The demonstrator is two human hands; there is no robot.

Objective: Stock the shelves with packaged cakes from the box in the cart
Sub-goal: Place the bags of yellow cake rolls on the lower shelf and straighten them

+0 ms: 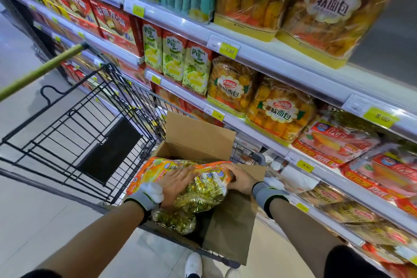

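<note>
While two hands (203,178) hold one cake pack (171,170)

Both bare forearms reach forward and down, each wrist in a grey band. The left hand (178,181) lies flat, fingers spread and straight, palm down. The right hand (240,178) curls its fingers inward (fingertips hidden), thumb side toward the left.

Orange-and-yellow cake bag (180,178) with gold foil wrappers over a plain brown box (198,135) in a black wire cart (90,119) with olive-green handle (38,72); at 12 o'clock, white shelves (259,52) carry yellow price tags (229,51)
</note>
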